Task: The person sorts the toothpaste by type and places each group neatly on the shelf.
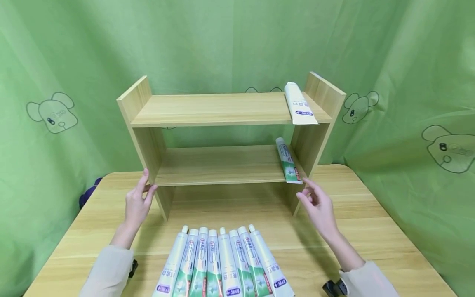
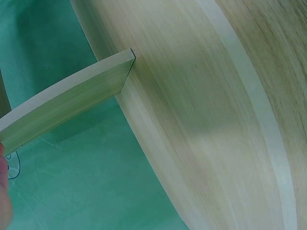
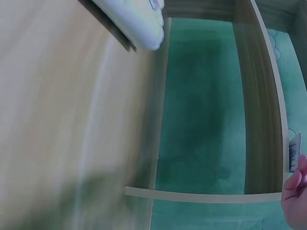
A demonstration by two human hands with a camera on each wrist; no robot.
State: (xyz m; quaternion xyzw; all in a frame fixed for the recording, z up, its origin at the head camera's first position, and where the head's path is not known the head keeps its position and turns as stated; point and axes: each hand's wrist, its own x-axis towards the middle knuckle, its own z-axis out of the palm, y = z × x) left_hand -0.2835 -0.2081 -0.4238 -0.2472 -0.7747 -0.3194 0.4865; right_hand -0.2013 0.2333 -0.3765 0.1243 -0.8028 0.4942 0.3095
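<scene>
Eight toothpaste tubes (image 1: 214, 262) fanned toward the near edge of the desk (image 1: 378, 239); two more tubes (image 1: 286, 161) on the shelf unit (image 1: 222, 165), right ends of upper boards (image 1: 222, 108). Left hand (image 1: 136, 203) at unit's left front edge, right hand (image 1: 318, 206) at its right (both grips: thumb and index apart; contact unclear).

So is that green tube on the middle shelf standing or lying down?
Lying down: the tube rests on the middle shelf, cap toward the back, flat end in front.
</scene>
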